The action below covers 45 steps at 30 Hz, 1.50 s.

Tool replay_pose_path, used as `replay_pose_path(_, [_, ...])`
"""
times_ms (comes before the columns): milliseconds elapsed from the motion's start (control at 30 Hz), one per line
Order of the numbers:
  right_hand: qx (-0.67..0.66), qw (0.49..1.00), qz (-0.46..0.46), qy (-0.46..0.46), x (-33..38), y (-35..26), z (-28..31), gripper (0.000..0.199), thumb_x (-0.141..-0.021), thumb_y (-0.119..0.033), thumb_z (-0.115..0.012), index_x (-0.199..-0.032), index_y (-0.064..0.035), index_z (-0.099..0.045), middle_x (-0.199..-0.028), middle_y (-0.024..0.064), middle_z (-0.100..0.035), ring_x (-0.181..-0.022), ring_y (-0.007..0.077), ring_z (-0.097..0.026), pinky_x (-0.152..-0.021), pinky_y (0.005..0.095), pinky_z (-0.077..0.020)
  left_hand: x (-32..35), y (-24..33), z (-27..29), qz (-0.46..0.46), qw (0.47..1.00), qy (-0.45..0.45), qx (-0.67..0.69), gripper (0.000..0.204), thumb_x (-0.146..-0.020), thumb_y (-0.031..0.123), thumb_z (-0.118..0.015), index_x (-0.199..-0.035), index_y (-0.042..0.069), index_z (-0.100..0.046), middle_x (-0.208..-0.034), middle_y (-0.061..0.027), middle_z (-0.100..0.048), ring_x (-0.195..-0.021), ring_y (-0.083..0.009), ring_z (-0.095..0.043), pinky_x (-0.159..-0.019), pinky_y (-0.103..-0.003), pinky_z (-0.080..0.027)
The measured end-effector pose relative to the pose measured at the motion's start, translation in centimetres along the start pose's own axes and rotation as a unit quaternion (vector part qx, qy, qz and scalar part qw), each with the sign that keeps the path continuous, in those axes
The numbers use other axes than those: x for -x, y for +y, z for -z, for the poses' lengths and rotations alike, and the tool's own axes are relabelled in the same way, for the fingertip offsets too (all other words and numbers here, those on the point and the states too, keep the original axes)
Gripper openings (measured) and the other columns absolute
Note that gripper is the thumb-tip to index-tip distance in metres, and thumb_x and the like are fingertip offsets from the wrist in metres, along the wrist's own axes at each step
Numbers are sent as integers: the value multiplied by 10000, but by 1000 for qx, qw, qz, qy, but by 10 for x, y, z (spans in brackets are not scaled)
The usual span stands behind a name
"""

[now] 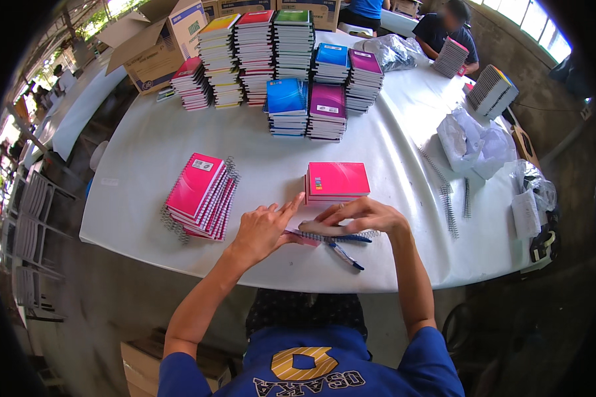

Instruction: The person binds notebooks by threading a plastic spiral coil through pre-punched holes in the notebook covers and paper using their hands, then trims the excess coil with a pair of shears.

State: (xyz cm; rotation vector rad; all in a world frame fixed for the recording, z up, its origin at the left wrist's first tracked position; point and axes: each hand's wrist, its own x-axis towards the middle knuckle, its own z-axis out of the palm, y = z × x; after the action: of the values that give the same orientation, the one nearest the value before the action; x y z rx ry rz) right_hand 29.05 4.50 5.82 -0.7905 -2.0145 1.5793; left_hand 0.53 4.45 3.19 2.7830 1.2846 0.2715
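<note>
My left hand [263, 228] and my right hand [359, 216] rest together on a pink notebook [304, 236] lying near the front edge of the white table [146, 152]. The right hand's fingers curl over its wire spiral; the left hand's fingers lie flat, pointing right. A blue-handled tool [346, 256] lies just in front of the notebook. Behind my hands sits a small pile of pink unbound books [338, 180]. To the left lies a slanted pile of pink spiral notebooks [202, 195].
Tall stacks of coloured notebooks [258, 53] fill the far side. Loose wire spirals [449, 210] and plastic bags [473, 142] lie at right. Cardboard boxes [159, 46] stand at the far left. Another person [444, 33] sits at the far right corner. Folded chairs [33, 231] stand left.
</note>
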Motion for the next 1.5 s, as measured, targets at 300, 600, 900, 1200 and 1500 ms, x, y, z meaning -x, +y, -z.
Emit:
replay_pose_path(300, [75,985,-154,23,-16,12,-2,469,-791,-313,-697,-1162,-26,-718,-1215,178,-674,-1177,268,-599,-1025,362,-434,-2,-10,3,-13,997,45,57,989,-717,434,-803,-1538,225,-290,-1315,-143,-608,-1166,-334,-617,-788,-415,-589])
replay_pose_path(600, [22,996,-75,37,-17,7,-1,484,-808,-363,-681,-1164,-36,-718,-1150,127,-707,-1058,222,-632,-965,344,-463,8,-9,-39,144,850,120,492,1143,-632,185,-891,-1555,179,-218,-1362,-135,-590,-1157,-280,-641,-906,-352,-555])
replay_pose_path(900, [98,980,-172,28,-30,-9,-1,509,-809,-414,-711,-1163,-49,-723,-1153,129,-709,-1082,225,-634,-983,334,-454,9,-9,-55,97,819,168,540,1087,-707,251,-850,-1571,174,-196,-1357,-139,-605,-929,-41,-565,-818,-281,-535])
replay_pose_path(1200, [48,994,-89,44,-38,0,-7,474,-847,-395,-691,-1147,-30,-724,-1130,159,-709,-1073,227,-635,-950,337,-475,12,-13,-51,131,787,102,594,1118,-724,293,-841,-1580,151,-137,-1396,-179,-561,-1174,-105,-540,-959,-295,-500])
replay_pose_path(1500, [75,992,-38,96,12,-28,0,443,-857,-303,-691,-1161,19,-693,-1232,184,-654,-1147,282,-601,-985,378,-455,17,-35,-60,55,785,60,614,928,-826,251,-777,-1563,143,-224,-1453,-136,-516,-1347,-188,-466,-1034,-336,-445])
